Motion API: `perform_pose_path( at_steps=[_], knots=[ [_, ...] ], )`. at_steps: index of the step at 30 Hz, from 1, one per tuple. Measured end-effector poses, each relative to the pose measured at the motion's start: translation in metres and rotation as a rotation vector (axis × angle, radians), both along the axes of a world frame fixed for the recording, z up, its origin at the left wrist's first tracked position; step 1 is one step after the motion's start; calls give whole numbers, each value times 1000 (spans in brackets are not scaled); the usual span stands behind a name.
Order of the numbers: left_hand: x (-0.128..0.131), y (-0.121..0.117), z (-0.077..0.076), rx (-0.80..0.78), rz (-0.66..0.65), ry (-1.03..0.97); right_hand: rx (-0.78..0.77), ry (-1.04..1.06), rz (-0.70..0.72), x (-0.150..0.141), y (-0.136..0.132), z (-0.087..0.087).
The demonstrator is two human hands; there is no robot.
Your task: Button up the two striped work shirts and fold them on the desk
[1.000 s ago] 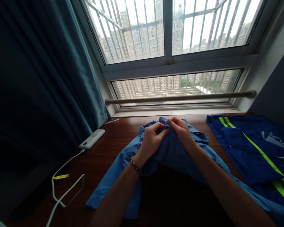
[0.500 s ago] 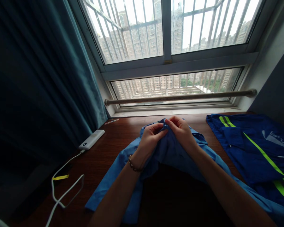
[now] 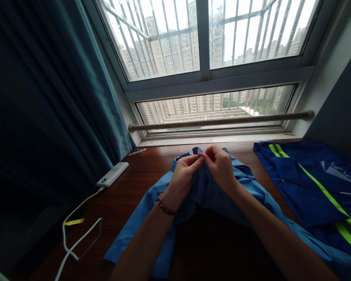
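Observation:
A light blue garment (image 3: 160,191), its sleeves spread to either side, lies on a dark brown wooden table. My left hand (image 3: 185,173) is closed in a pinch on the garment's upper middle, near its collar area. Right beside it, my right hand (image 3: 219,166) pinches the same spot, and the fingertips of both hands meet. The cloth between them is bunched and lifted a little. What exactly sits between the fingertips is too small to make out. A beaded bracelet (image 3: 165,207) circles my left wrist.
A dark blue garment (image 3: 298,187) with yellow-green stripes lies folded at the right. On the left are a white power bank (image 3: 112,174), its white cable (image 3: 64,238) with a yellow tag (image 3: 74,222), and a blue curtain (image 3: 105,97). A metal rail (image 3: 222,121) crosses the window.
My right hand has shifted slightly left and its fingers have curled closer to the left fingertips. The garment's top edge now shows more behind the hands. The view has moved slightly.

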State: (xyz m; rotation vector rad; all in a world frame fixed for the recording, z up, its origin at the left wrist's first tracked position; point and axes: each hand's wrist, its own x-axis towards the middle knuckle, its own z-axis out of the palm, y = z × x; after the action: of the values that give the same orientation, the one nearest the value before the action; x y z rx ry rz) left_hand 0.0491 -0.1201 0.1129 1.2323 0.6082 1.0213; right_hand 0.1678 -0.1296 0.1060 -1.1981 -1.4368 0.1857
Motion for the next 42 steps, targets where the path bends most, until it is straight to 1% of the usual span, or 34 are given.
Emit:
perform_pose_path(
  at_steps=[3,5,6,9,11,12,15,17,18,21,26,29,31,33,35,37,39,40,41,42],
  knots=[
    [1,3,-4,5,41,-35,8,-25,-34,-2,-2,0],
    [3,4,-6,-3,60,-71,10,9,-57,-3,-1,-1],
    [4,5,-6,-18,68,-93,-1,36,-43,-2,0,-1],
    [3,6,-4,-115,63,-131,-86,147,104,1,3,0],
    [1,8,-2,-188,56,-132,-123,179,194,4,5,1],
    [-1,10,-1,-218,62,-128,-121,159,214,5,6,1],
    [-7,17,-1,-284,93,-107,-83,0,228,8,5,2],
    [-10,20,-2,-311,92,-89,-93,-27,227,8,4,1],
    [-11,21,-2,-317,85,-83,-118,7,236,8,4,1],
    [-12,21,-1,-291,64,-76,-196,209,305,7,4,-2],
    [-15,19,0,-126,-6,-46,-202,511,424,5,4,-4],
    [-17,21,0,-84,-108,-4,-335,749,535,6,6,-4],
    [-19,24,0,-74,-168,24,-406,889,567,9,11,-5],
    [-21,28,0,-49,-163,62,-415,978,547,15,16,-5],
    [-26,34,1,7,-82,114,-385,1018,491,24,22,-5],
    [-31,39,1,88,27,191,-355,1014,428,37,28,-5],
    [-37,43,3,194,106,302,-307,969,359,53,33,-5],
    [-39,44,3,252,122,369,-288,920,321,60,35,-6],
    [-41,45,4,309,129,439,-281,843,266,67,36,-5],
    [-43,46,4,364,139,504,-285,726,183,72,35,-4]
  ],
)
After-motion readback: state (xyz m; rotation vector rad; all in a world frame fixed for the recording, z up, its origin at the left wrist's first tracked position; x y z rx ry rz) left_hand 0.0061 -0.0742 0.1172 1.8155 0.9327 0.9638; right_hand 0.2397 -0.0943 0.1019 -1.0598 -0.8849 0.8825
